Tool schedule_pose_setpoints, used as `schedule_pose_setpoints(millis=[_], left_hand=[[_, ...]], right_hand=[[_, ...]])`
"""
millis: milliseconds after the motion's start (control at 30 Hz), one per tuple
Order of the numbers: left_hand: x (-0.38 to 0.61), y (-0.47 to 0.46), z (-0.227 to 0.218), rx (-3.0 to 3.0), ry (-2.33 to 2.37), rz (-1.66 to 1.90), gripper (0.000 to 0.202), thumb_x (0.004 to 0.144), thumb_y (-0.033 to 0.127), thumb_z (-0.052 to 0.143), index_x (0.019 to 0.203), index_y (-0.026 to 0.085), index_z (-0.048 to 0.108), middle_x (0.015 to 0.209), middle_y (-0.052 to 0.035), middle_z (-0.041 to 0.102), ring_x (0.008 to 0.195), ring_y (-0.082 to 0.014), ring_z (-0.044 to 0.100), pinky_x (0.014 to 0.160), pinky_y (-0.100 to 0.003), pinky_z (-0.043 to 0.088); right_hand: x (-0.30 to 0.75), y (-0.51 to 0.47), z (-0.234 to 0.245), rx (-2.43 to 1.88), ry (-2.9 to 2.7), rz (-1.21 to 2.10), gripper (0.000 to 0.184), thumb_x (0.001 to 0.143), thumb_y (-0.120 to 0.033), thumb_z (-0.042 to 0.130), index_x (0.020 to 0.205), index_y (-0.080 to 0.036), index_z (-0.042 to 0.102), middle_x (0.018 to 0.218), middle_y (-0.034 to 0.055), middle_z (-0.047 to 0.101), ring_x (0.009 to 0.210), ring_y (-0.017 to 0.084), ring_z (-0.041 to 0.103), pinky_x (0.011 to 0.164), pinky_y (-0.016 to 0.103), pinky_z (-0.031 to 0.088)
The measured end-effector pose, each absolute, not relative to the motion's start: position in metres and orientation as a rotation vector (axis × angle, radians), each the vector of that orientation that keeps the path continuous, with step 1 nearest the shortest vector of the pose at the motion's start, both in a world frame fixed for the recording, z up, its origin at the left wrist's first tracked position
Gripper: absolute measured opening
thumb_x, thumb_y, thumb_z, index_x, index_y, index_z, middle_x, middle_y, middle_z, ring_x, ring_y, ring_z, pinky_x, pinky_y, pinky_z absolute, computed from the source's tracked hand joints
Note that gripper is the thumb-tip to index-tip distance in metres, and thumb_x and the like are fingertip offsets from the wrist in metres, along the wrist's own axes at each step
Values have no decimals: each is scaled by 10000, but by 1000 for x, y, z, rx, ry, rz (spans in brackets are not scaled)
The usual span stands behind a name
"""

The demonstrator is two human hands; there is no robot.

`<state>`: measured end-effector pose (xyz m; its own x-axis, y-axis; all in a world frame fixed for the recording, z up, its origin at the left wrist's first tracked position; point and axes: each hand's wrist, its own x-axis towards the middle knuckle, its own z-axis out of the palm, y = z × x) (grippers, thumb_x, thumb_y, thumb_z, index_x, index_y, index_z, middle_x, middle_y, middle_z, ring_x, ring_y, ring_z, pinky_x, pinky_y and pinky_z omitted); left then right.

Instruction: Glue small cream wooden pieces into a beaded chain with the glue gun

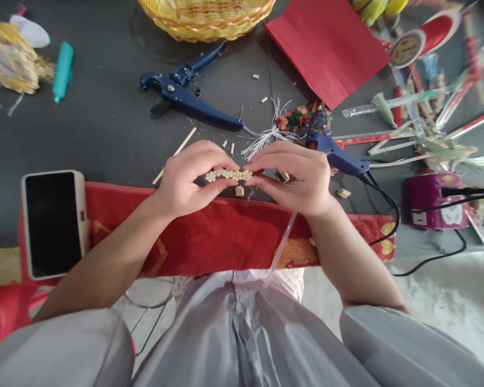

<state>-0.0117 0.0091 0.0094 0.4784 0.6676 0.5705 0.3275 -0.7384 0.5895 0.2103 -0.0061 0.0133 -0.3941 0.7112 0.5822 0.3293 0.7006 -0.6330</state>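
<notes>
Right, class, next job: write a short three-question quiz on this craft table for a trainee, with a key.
1. True or false: the strip of small wooden pieces is held between the left hand and the right hand.
2. Fill in: the phone lies on a red ____.
3. Which lies nearest the right hand? A) phone B) blue glue gun C) yellow basket
Key: 1 true; 2 towel; 3 B.

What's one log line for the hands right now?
left hand: pinching short strip of pale wooden pieces | right hand: pinching its other end | below: red towel | nearby: blue glue gun
</notes>
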Motion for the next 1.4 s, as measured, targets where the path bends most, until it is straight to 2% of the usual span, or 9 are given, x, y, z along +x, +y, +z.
schedule_pose_setpoints(millis=[367,633,900,1400], left_hand=[[-11,8,11,2306,776,1198,77,874,296,698,914,230,689,873,-7,747,802,-140,708,753,-240,556],[-11,7,10,2320,785,1185,96,888,318,676,916,228,694,875,-14,749,805,-150,712,763,-257,567],[-11,7,9,2322,756,1222,100,855,264,719,899,177,698,854,-23,744,777,-137,702,751,-240,577],[-9,6,11,2276,804,1173,88,868,281,693,882,194,696,856,-30,741,796,-148,694,753,-263,560]], right_hand=[[208,-8,13,-796,-1994,512,219,909,-399,668,905,-195,747,853,49,747,850,168,721,763,307,598],[208,-8,12,-768,-1983,522,200,908,-376,672,910,-191,749,852,54,742,846,170,717,752,311,600],[208,-8,12,-767,-1994,506,153,912,-325,672,908,-189,742,864,52,752,861,171,728,750,305,606],[208,-8,11,-773,-1984,553,259,884,-443,686,919,-194,748,861,56,743,850,170,709,765,316,592]])
